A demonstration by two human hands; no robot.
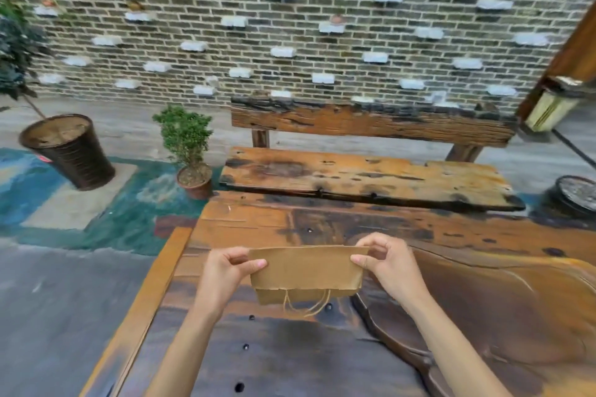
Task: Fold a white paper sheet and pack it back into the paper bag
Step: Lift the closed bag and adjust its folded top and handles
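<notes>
A brown paper bag [306, 272] is held flat, a little above the wooden table [290, 216], folded over on itself. Its twine handles [306, 306] dangle from the lower edge toward me. My left hand [225, 271] pinches the bag's left edge, thumb on top. My right hand [387, 263] pinches the upper right corner between thumb and fingers. No white paper sheet shows anywhere in view; whether one lies inside the bag cannot be seen.
A rough wooden bench [371, 180] stands just beyond the table's far edge. Left of it are a small potted shrub [190, 155] and a dark woven basket [67, 151] on the floor. A carved dark recess [483, 316] fills the table's right side.
</notes>
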